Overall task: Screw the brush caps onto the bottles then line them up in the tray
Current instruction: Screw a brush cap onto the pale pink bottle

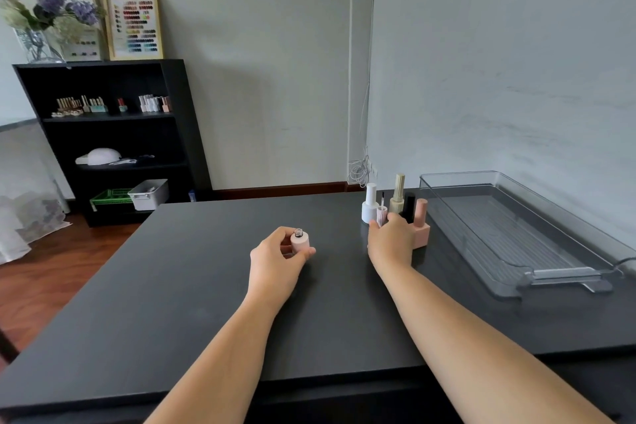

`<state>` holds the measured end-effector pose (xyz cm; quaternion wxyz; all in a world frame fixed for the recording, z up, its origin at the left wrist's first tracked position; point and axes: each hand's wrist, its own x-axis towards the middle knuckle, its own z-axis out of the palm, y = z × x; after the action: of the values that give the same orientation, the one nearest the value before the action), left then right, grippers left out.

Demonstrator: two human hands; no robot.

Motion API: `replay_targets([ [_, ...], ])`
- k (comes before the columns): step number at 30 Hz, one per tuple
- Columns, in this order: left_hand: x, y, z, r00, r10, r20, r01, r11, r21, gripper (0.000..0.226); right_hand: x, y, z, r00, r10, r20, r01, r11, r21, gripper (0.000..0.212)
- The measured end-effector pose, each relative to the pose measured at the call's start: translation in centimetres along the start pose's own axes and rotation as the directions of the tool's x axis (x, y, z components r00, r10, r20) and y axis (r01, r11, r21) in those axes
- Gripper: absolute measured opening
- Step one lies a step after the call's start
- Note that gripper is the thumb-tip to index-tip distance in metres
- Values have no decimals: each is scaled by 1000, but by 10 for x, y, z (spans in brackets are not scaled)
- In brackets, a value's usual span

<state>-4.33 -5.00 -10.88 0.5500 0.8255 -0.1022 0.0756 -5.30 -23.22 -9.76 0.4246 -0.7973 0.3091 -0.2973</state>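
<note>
1. The left hand (275,256) has its grip closed around a small pink bottle (300,242) standing upright on the black counter (172,286); thumb and fingers wrap its body, and the bare threaded neck shows at the top, with no cap on it.
2. The right hand (390,239) is at the cluster of bottles near the far right of the counter, fingers closed around a pink brush cap (381,213) held with the brush pointing up. How firm that grip is cannot be told, as the back of the hand hides the fingertips.
3. Around that hand stand a white capped bottle (370,203), a beige bottle with a ribbed cap (398,194), a black bottle (409,206) partly hidden, and a pink square bottle with a tall cap (421,224). These all appear capped already.
4. The clear plastic tray (516,234) lies to the right of the cluster, and no bottle is in it.
5. Judged from this, the step in hand is fetching the cap for the open pink bottle; capping is nearly finished, lining up has not begun.
6. The next move likely calls for turning the cap over so the brush points down, bringing it across to the left hand, threading the brush into the narrow neck, and twisting while the left hand steadies the bottle.
7. The risk is knocking the neighbouring bottles while lifting the cap clear, since they stand just beside the hand.
</note>
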Motion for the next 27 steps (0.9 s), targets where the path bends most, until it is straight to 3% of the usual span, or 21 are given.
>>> replay_targets([
  [5,0,0,0,1000,3,8,-3,1000,-28,23,0,1,1,1000,-18,-7,18,1000,6,21],
  [14,-4,3,-4,998,31,54,-31,999,-6,30,-35,7,-18,956,-263,127,231,948,220,18],
  [21,-18,5,-11,994,33,105,-35,999,17,32,-64,13,-36,856,-358,372,229,909,348,15],
  [25,-27,3,-14,996,5,84,-1,999,-41,28,-71,17,-41,837,-449,312,350,879,324,18],
  [27,-29,2,-15,997,13,74,-9,999,-44,23,-71,17,-44,850,-434,297,332,881,338,15],
])
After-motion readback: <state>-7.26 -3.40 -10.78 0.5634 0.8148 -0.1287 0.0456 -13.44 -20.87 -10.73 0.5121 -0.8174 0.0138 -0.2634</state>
